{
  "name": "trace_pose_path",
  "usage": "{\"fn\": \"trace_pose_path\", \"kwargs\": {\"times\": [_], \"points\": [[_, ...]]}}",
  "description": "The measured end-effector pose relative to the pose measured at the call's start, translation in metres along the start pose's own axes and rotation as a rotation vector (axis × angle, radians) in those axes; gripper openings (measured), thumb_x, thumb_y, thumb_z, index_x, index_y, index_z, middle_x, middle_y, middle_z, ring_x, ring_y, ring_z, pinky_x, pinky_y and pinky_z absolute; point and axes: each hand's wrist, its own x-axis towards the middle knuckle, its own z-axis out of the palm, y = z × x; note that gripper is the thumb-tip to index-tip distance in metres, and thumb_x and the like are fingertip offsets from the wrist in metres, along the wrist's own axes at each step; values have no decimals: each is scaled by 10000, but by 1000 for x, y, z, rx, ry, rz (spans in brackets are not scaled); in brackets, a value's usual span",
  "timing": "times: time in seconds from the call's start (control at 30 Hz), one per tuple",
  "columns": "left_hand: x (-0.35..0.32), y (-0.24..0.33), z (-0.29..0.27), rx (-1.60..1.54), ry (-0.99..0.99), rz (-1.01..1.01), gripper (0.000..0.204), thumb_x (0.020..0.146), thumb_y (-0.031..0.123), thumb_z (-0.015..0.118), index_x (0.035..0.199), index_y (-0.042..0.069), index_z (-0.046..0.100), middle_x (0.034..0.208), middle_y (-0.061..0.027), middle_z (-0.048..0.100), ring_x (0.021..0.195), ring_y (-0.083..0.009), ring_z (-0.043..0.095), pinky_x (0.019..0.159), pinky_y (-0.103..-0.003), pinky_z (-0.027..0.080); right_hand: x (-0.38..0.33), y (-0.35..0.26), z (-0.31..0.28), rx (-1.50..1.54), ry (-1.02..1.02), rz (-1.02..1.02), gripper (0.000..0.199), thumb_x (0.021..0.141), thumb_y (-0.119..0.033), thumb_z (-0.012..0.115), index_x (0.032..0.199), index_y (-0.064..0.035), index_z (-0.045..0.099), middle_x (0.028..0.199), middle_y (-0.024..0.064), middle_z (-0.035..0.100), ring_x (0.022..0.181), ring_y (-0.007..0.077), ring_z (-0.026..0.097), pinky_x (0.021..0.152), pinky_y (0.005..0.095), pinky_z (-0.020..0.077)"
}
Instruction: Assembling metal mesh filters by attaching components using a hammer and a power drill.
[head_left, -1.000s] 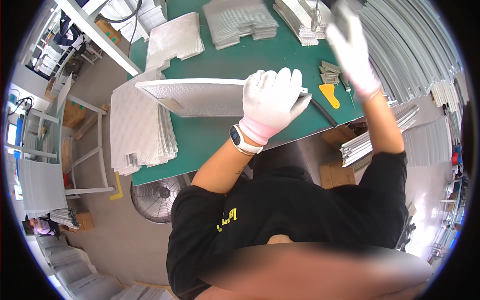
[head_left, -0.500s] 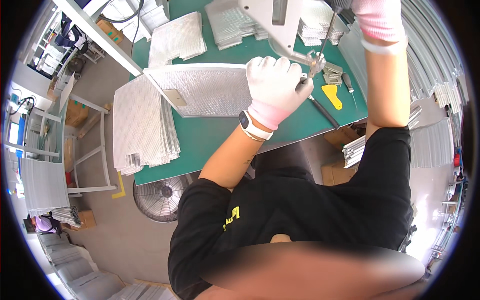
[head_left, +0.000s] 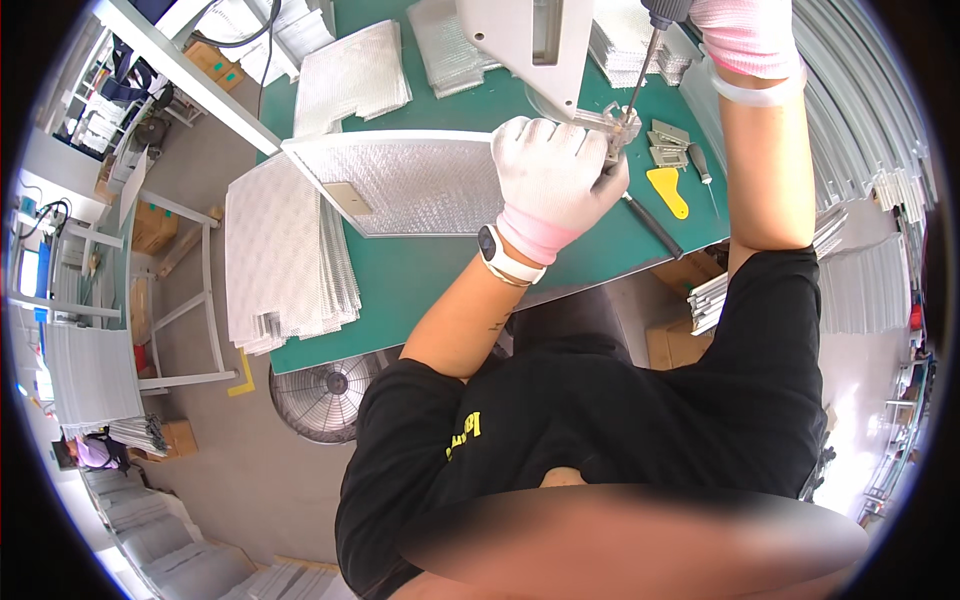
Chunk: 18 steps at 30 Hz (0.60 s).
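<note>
My left hand (head_left: 555,175), in a white glove with a pink cuff, is closed on the right end of a framed mesh panel (head_left: 420,185). This panel has a pale metal frame and a small beige plate near its left end. At the top edge, my gloved right hand (head_left: 745,35) is wrapped round a dark power screwdriver (head_left: 662,12), partly cut off by the picture. Its long thin bit slants down to a small metal jaw (head_left: 620,122) on a grey machine arm (head_left: 530,45). The jaw sits just above my left fingers; the bit's tip cannot be made out.
Stacks of mesh sheets (head_left: 285,250) lie on the green table (head_left: 400,300). Right of my left hand are a yellow scraper (head_left: 667,190), a black-handled tool (head_left: 655,228) and small metal plates (head_left: 668,140). A floor fan (head_left: 335,390) stands below the table's edge.
My right hand and the screwdriver have shifted slightly left, and the machine arm appears a little further left. My left hand keeps its hold on the panel.
</note>
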Motion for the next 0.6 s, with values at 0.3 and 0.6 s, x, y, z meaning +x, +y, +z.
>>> {"fn": "trace_pose_path", "kwargs": {"times": [0.3,0.6], "points": [[-2,-2,3,-24,0,3,141,678,239,762,723,174,646,708,-4,546,670,-232,548,693,-411,404,-1,3,-12,108,-169,21,168,981,-194,660,1085,-71,612,899,47,657,689,88,598,562,176,484],[-3,-3,4,-30,31,17,179,672,256,786,807,187,690,738,20,566,685,-217,557,691,-412,403,-4,-6,-3,1274,39,620,164,980,-191,660,1070,-62,612,887,78,690,663,94,596,552,182,485]]}}
